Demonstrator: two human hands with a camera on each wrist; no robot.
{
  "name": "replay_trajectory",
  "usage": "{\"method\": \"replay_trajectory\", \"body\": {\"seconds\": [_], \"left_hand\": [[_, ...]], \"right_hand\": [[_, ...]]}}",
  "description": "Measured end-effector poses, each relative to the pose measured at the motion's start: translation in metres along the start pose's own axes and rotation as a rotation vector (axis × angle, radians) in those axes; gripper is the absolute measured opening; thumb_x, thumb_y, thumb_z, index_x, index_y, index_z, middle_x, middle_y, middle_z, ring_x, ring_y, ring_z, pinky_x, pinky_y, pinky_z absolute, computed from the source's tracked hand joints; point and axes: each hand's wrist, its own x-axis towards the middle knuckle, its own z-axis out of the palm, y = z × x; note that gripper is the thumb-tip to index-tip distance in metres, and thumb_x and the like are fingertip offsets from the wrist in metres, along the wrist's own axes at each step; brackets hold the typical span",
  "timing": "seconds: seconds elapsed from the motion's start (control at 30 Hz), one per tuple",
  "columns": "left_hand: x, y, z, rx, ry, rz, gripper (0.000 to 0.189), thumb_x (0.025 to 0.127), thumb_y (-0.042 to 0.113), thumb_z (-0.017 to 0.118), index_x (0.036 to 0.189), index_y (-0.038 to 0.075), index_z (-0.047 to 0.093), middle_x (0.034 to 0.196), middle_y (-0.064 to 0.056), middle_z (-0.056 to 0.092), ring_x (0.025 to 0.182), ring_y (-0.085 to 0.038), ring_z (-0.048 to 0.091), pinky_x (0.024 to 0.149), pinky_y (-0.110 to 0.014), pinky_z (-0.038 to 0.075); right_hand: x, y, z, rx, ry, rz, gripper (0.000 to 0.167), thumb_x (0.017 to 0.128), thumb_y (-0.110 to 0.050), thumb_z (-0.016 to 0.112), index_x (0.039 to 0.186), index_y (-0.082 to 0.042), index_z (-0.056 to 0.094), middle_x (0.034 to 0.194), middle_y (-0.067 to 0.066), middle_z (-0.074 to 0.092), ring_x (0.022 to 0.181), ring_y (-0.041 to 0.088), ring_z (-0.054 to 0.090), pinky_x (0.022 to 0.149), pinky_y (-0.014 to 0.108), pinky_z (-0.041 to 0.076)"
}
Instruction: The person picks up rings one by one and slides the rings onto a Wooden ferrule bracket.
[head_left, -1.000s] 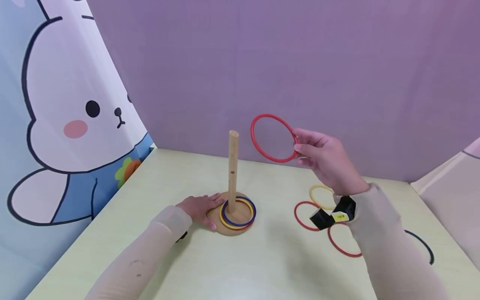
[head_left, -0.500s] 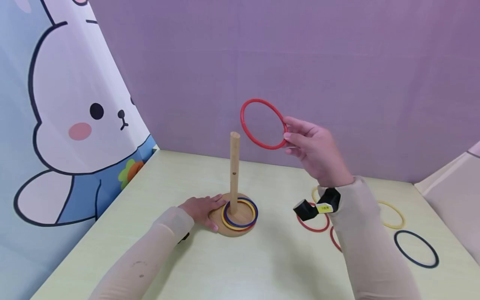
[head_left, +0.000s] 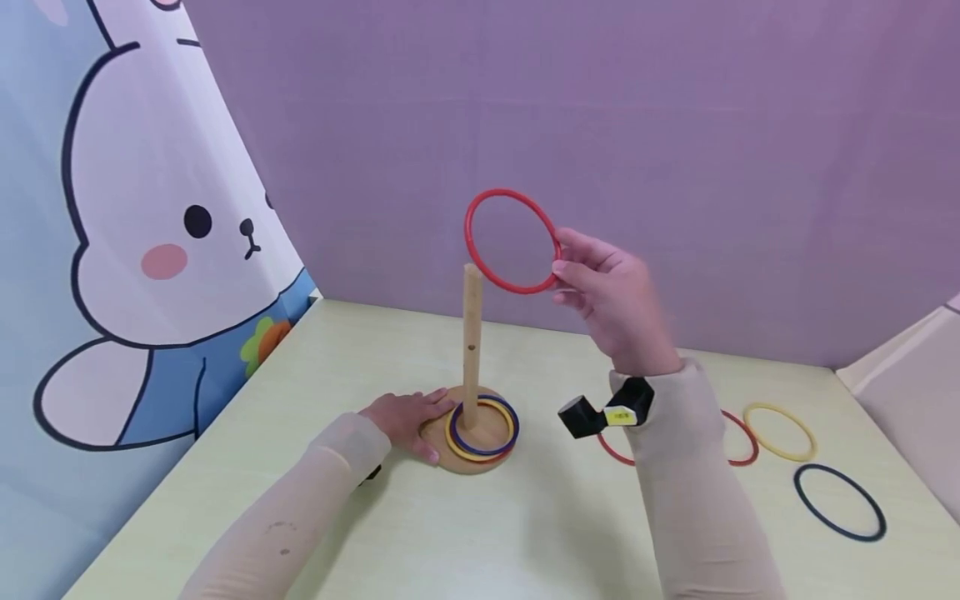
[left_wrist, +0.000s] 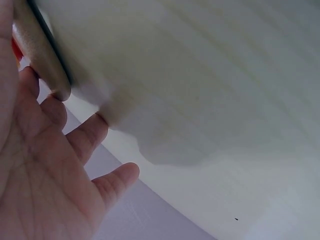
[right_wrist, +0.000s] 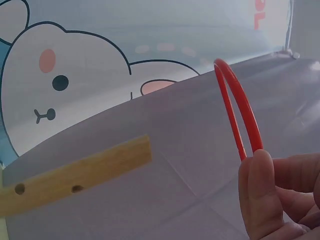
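Mid-frame, the right hand point(head_left: 617, 292) pinches a red ring point(head_left: 520, 290) near a wooden post point(head_left: 472, 333); at lower centre the left hand point(head_left: 402, 422), spread, touches the round base point(head_left: 463, 467).

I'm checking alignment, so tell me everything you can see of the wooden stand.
The wooden stand looks like bare, pale wood: a flat, round base and an upright post with dark holes in its side. It stands on the table. A blue ring, a yellow ring and a partly hidden red ring circle the post's foot. The left hand touches the base's left edge.
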Motion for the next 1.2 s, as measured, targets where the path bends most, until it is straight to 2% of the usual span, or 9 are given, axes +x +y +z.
{"method": "replay_trajectory", "body": {"seconds": [0.23, 0.47, 0.67, 0.93, 1.2], "left_hand": [[0.003, -0.004, 0.004, -0.003, 0.011, 0.028, 0.093, 0.074, 0.057, 0.074, 0.15, 0.022, 0.033, 0.157, -0.001, 0.025, 0.136, -0.035, 0.036, 0.096, -0.056, 0.041], [0.003, -0.004, 0.004, -0.006, -0.005, -0.002, 0.091, 0.075, 0.053, 0.075, 0.15, 0.023, 0.034, 0.157, 0.001, 0.024, 0.137, -0.033, 0.034, 0.099, -0.054, 0.039], [0.003, -0.003, 0.005, 0.016, 0.005, -0.005, 0.09, 0.075, 0.054, 0.075, 0.15, 0.025, 0.034, 0.157, 0.002, 0.025, 0.137, -0.032, 0.035, 0.098, -0.054, 0.04], [0.004, -0.003, 0.005, 0.006, 0.003, -0.008, 0.089, 0.076, 0.052, 0.075, 0.15, 0.024, 0.034, 0.157, 0.002, 0.025, 0.137, -0.032, 0.034, 0.098, -0.054, 0.041], [0.003, -0.003, 0.004, -0.002, 0.013, -0.01, 0.088, 0.076, 0.052, 0.075, 0.149, 0.025, 0.035, 0.157, 0.001, 0.025, 0.137, -0.033, 0.035, 0.099, -0.054, 0.04]], "right_hand": [[0.004, 0.011, 0.011, -0.07, 0.022, -0.031, 0.041, 0.092, 0.003, 0.059, 0.133, 0.004, 0.053, 0.09, 0.005, 0.059, 0.068, 0.013, 0.061, 0.066, 0.021, 0.054], [0.006, 0.011, 0.011, -0.204, 0.015, 0.034, 0.04, 0.092, 0.002, 0.06, 0.132, 0.004, 0.055, 0.093, 0.009, 0.058, 0.068, 0.013, 0.061, 0.067, 0.022, 0.055], [0.008, 0.012, 0.011, -0.204, 0.003, 0.09, 0.038, 0.091, 0.002, 0.06, 0.129, 0.003, 0.057, 0.094, 0.008, 0.06, 0.071, 0.014, 0.061, 0.066, 0.022, 0.055], [0.013, 0.022, 0.011, -0.227, 0.01, 0.163, 0.038, 0.092, 0.001, 0.06, 0.13, 0.003, 0.057, 0.091, 0.006, 0.062, 0.066, 0.013, 0.062, 0.065, 0.022, 0.055], [0.018, 0.03, 0.007, -0.255, -0.006, 0.219, 0.039, 0.093, -0.001, 0.059, 0.132, 0.001, 0.056, 0.094, 0.007, 0.062, 0.069, 0.013, 0.064, 0.068, 0.023, 0.055]]}}
